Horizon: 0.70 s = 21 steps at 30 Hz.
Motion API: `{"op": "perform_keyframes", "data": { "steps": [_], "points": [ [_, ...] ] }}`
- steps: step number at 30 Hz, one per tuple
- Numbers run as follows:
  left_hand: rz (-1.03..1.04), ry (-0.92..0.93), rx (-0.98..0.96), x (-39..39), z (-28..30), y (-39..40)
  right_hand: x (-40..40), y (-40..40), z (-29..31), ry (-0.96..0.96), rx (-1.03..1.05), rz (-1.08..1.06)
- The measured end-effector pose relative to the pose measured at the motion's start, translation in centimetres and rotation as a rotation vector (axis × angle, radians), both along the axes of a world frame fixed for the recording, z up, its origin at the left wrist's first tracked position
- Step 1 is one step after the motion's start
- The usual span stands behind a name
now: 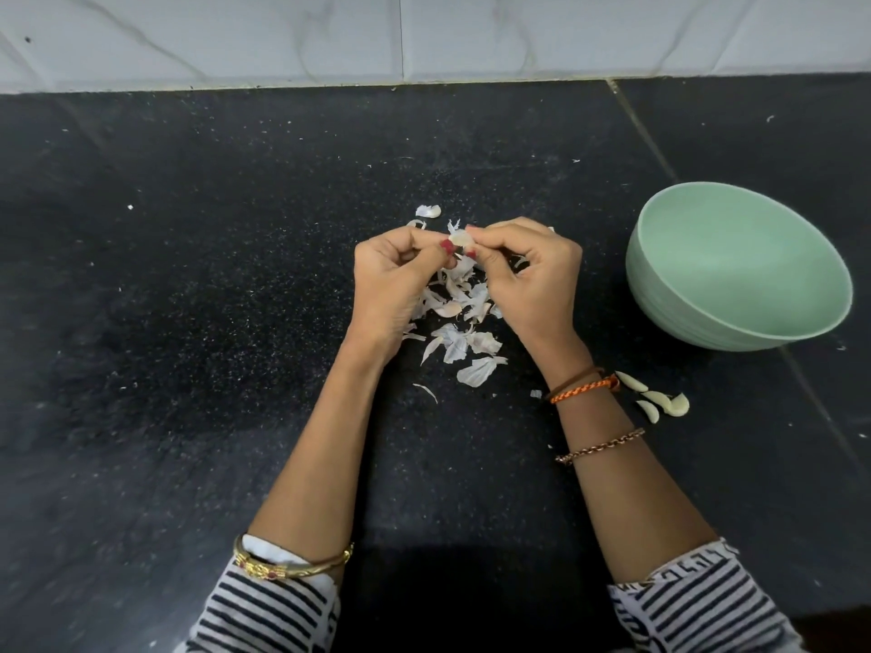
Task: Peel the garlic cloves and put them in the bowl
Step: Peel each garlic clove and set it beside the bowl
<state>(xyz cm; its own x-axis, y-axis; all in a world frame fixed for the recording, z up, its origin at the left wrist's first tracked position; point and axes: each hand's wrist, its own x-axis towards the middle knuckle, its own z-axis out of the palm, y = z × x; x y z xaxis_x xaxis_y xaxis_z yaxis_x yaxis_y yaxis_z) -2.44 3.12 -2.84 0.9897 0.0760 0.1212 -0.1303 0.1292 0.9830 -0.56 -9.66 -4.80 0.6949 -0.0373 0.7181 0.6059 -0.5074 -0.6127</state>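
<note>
**Both hands pinching one garlic clove above the peel pile**

The left hand (400, 275) and the right hand (528, 275) are meeting fingertip to fingertip over the middle of the black speckled stone countertop (188, 299), both pinching a small pale garlic clove (461, 238) between them. Thin, papery white skins (464, 322) are lying scattered in a loose heap beneath the hands. A smooth, round mint-green bowl (669, 294) is sitting towards the right edge, its visible inside showing nothing in it. Glossy, curved peeled cloves (657, 398) are resting on the counter just beside the right wrist, nearer than the bowl. Wide bare counter is stretching towards the left edge and back to the white marbled tiles (424, 35)
</note>
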Motion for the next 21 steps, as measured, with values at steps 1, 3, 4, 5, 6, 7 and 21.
{"op": "perform_keyframes", "data": {
  "steps": [1,3,4,5,6,7,21],
  "points": [
    [0.003,0.009,-0.009,0.00,0.04,-0.03,-0.03,0.02,0.01,-0.025,-0.019,0.004],
    [0.014,0.029,-0.026,0.06,0.03,-0.03,-0.07,0.02,0.01,-0.055,-0.049,0.017],
    [0.017,0.034,-0.031,0.08,0.02,-0.05,-0.07,0.02,0.00,-0.058,-0.060,0.026],
    [0.019,0.036,-0.033,0.08,0.04,-0.05,-0.08,0.01,-0.02,-0.054,-0.070,0.033],
    [0.022,0.038,-0.035,0.08,0.03,-0.07,-0.09,-0.01,-0.03,-0.046,-0.078,0.038],
    [0.026,0.045,-0.044,0.09,0.03,-0.11,-0.11,-0.02,-0.04,-0.039,-0.085,0.041],
    [0.033,0.003,-0.136,-0.03,0.05,-0.61,-0.43,0.28,0.39,0.187,0.109,0.175]
  ]
}}
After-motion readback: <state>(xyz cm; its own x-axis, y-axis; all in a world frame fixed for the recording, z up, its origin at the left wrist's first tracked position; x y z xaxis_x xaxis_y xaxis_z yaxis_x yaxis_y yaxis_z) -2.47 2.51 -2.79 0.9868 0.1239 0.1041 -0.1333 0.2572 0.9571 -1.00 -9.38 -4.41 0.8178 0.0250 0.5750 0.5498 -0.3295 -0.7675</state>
